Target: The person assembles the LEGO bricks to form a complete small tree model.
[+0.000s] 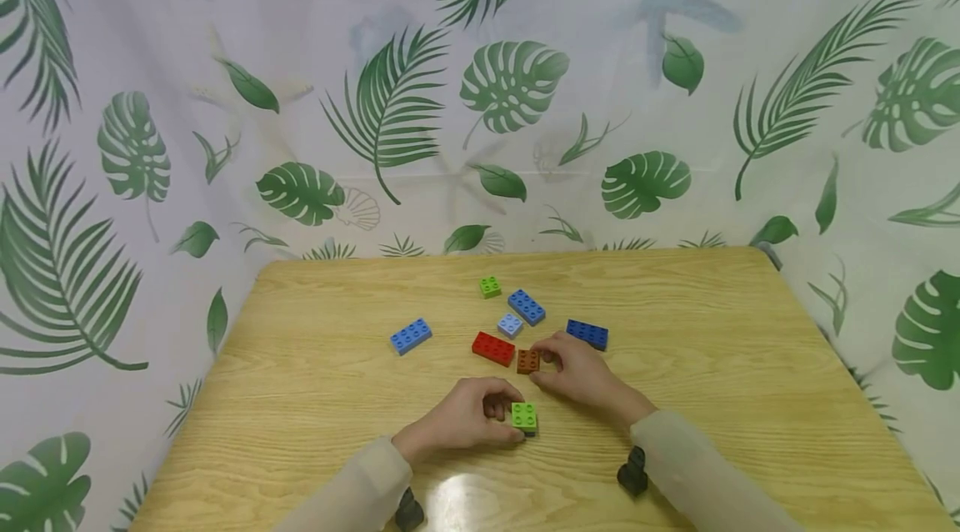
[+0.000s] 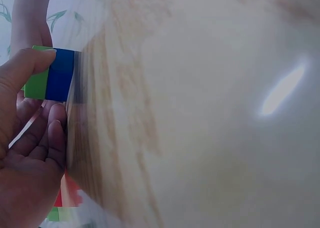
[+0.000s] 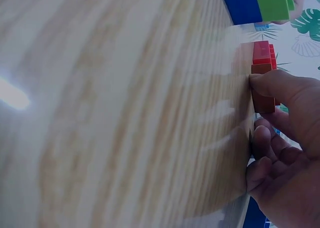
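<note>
My left hand (image 1: 467, 415) pinches a small stack between thumb and fingers: a lime green toy brick (image 1: 523, 415) on top of a dark blue brick (image 2: 61, 74). The stack stands at the tabletop, nearer to me than the other bricks. Farther off and to the right, my right hand (image 1: 579, 373) holds a small brown brick (image 1: 528, 361) by its sides, thumb on the near face in the right wrist view. A red brick (image 1: 492, 348) lies just left of the brown one, close to its edge.
Behind these lie a pale blue brick (image 1: 510, 325), a blue brick (image 1: 527, 307) and a second lime green brick (image 1: 490, 287). Another blue brick (image 1: 411, 336) is off left, and a dark blue one (image 1: 587, 334) sits behind my right hand. A leaf-print curtain (image 1: 420, 207) borders the wooden table (image 1: 315, 399).
</note>
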Available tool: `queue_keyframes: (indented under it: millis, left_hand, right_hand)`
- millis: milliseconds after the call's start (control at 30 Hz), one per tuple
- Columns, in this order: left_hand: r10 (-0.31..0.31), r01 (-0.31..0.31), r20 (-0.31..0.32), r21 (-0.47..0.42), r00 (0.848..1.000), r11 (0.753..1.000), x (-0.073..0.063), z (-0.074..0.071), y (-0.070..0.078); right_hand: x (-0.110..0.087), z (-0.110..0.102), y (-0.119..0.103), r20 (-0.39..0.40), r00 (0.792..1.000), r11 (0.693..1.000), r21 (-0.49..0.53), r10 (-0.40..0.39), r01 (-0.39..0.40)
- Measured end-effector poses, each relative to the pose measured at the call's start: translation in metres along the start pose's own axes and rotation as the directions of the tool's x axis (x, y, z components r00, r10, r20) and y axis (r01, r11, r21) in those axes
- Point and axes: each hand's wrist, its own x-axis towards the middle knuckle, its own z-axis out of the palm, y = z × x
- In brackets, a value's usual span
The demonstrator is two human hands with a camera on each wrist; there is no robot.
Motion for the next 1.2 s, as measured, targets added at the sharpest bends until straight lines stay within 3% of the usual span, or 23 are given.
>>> queue_keyframes:
  millis: [200,500,900,1200]
  left_hand:
    - [-0.008,0.008,0.002,-0.006,1.0,1.0,0.0,0.0,0.002]
    - [-0.024,0.024,0.005,-0.009,1.0,1.0,-0.001,0.0,0.001]
    - [-0.028,0.028,-0.002,-0.004,1.0,1.0,-0.002,0.0,0.003]
    - [-0.034,0.034,0.001,-0.014,0.999,0.999,-0.001,0.001,0.005]
  right_hand:
    - [-0.002,-0.002,0.001,-0.007,1.0,1.0,0.004,-0.01,0.01]
    - [-0.013,-0.011,0.001,0.007,1.0,0.995,0.099,-0.014,0.013]
    - [-0.032,-0.02,-0.014,0.027,0.982,0.976,0.117,-0.187,0.182]
    - [-0.048,-0.022,-0.026,0.08,0.971,0.957,0.205,-0.224,0.204]
